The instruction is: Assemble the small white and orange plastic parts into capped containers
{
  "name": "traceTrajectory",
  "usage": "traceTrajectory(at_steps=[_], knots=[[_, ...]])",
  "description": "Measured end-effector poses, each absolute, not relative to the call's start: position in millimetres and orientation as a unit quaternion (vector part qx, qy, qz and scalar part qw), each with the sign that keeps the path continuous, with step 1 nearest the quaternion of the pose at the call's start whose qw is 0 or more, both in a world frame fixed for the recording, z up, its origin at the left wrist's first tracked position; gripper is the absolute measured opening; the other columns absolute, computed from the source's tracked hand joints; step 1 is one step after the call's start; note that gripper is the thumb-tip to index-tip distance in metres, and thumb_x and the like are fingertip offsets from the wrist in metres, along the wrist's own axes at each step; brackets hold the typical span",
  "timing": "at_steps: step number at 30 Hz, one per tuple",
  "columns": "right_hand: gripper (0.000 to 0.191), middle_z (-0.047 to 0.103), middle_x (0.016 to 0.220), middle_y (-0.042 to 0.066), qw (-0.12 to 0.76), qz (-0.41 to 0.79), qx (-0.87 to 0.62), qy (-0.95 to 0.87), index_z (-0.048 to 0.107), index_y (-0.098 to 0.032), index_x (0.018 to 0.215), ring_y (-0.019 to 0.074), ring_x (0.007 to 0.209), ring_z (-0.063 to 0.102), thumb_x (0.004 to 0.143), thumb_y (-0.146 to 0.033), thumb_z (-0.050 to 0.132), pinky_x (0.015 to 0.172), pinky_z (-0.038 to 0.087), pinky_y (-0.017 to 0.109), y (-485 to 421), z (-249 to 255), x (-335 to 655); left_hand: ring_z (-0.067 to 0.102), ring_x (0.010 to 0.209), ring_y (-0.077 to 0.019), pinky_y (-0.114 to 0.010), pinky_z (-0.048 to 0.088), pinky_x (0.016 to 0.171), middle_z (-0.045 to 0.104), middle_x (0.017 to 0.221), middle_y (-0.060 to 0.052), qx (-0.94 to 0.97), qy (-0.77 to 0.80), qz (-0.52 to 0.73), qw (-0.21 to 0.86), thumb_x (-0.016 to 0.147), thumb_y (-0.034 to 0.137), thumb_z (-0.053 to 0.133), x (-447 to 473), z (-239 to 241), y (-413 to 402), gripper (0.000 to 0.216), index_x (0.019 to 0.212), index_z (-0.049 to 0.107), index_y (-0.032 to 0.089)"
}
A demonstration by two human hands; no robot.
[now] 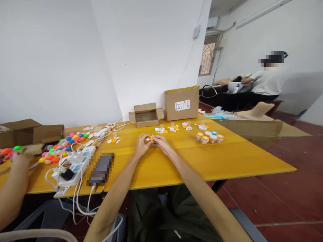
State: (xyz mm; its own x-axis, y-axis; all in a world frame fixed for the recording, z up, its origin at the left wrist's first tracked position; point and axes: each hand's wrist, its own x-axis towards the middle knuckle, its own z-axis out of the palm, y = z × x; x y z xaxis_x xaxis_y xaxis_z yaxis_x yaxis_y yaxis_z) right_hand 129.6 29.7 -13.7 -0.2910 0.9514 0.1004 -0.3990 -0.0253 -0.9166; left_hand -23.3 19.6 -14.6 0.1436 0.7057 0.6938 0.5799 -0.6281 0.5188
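Observation:
Over the middle of the yellow table (161, 168), my left hand (142, 144) and my right hand (161, 143) meet with fingers closed around a small orange-and-white round plastic part (150, 138). It resembles the lids on the finished-looking cups, but my fingers cover much of it. Beyond my hands lie small piles of white and orange plastic parts (161, 131), with clear cups among them. To the right stands a cluster of several small clear cups with orange, white and teal lids (209, 137).
An open cardboard box (145, 116) and a taller closed carton (181, 104) stand at the back. Left are a phone (101, 169), a power strip (75, 166) with trailing cables, colourful balls (68, 143) and another person's arm (16, 181). Another person (267, 80) sits far right.

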Motion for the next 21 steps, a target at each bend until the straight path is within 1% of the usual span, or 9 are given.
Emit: traceTrajectory(at_steps=[4,11,21], knots=[[0.038,0.065,0.065,-0.001,0.508,0.658,-0.297,-0.470,0.069,-0.019,0.068,0.0122,0.065,0.061,0.056,-0.052,0.085,0.072,0.054,0.027,29,-13,130,0.060,0.080,-0.0178,-0.030,0.047,0.072,0.065,0.086,-0.002,0.755,0.423,0.497,0.067,0.075,0.025,0.076,-23,-11,18,0.021,0.095,0.068,0.024],[0.030,0.063,0.056,-0.001,0.494,0.675,-0.320,-0.444,0.067,-0.018,0.063,0.0105,0.056,0.059,0.071,-0.044,0.080,0.065,0.055,0.024,25,-8,130,0.060,0.084,-0.0184,-0.030,0.047,0.073,0.066,0.088,-0.002,0.761,0.406,0.499,0.076,0.077,0.030,0.075,-20,-6,13,0.020,0.095,0.068,0.023],[0.031,0.065,0.055,0.001,0.475,0.684,-0.343,-0.434,0.066,-0.017,0.063,0.0097,0.049,0.059,0.086,-0.037,0.068,0.058,0.054,0.021,21,0,128,0.061,0.081,-0.0176,-0.030,0.048,0.074,0.068,0.086,-0.002,0.753,0.402,0.513,0.096,0.075,0.033,0.076,-19,-7,15,0.021,0.093,0.069,0.024]])
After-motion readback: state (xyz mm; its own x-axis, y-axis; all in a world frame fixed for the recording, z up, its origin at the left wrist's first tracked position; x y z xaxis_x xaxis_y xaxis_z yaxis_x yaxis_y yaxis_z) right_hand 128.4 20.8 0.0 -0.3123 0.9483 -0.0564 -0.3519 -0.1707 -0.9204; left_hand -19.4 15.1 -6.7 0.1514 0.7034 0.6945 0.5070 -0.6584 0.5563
